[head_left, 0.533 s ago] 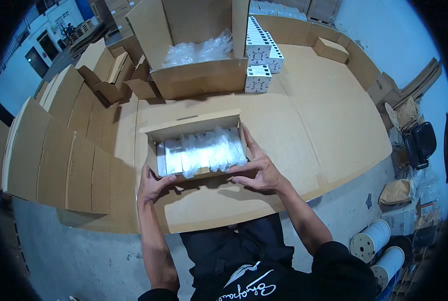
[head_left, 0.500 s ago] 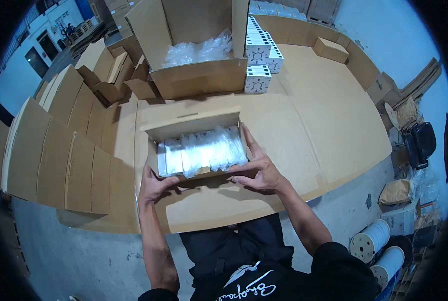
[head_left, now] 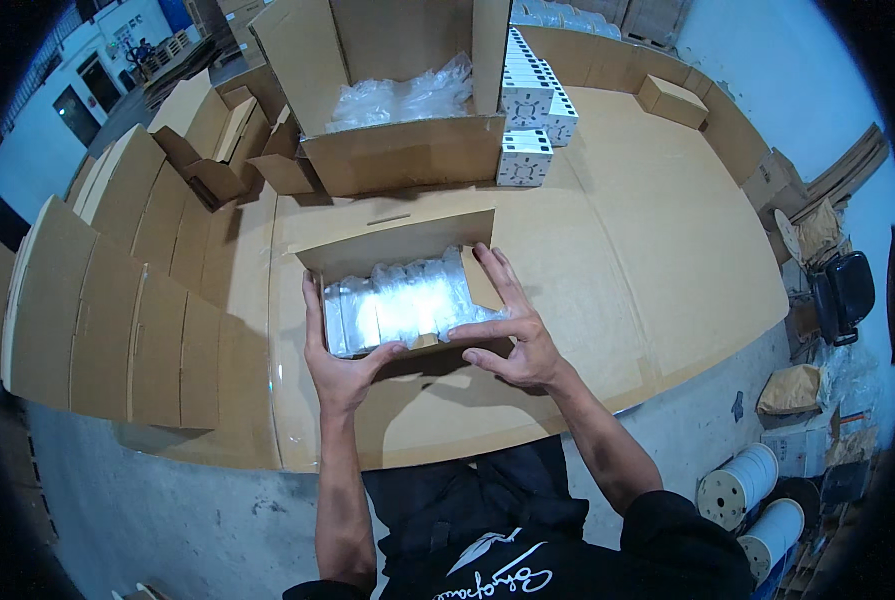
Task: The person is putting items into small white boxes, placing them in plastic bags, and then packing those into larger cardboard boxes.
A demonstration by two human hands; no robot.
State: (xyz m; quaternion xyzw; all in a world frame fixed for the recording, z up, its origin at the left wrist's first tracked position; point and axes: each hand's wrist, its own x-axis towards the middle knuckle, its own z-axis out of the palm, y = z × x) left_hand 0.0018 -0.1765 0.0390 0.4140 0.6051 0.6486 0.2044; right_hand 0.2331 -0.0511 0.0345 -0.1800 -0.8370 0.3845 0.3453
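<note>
An open cardboard box (head_left: 397, 245) sits before me, its lid flap standing up along the far side. Packed inside it is a row of items in clear plastic wrap (head_left: 397, 303). My left hand (head_left: 342, 368) clasps the box's left end, fingers along the outer wall and thumb at the near edge. At the right end, my right hand (head_left: 520, 338) grips the box, with its upper fingers by the short end flap (head_left: 481, 280) and another finger reaching over the near edge by the wrap. What lies under the wrap cannot be made out.
Beyond stands a large open carton (head_left: 402, 157) with clear plastic inside. Stacked white boxes (head_left: 525, 158) are at its right. Flat-sided brown boxes (head_left: 107, 300) line the table's left side. A small brown box (head_left: 672, 103) lies at the far right, by the raised cardboard edge.
The box has shifted slightly right and turned a little. My left hand has moved up around its left end. The right end flap now shows bent inward beside the wrapped items.
</note>
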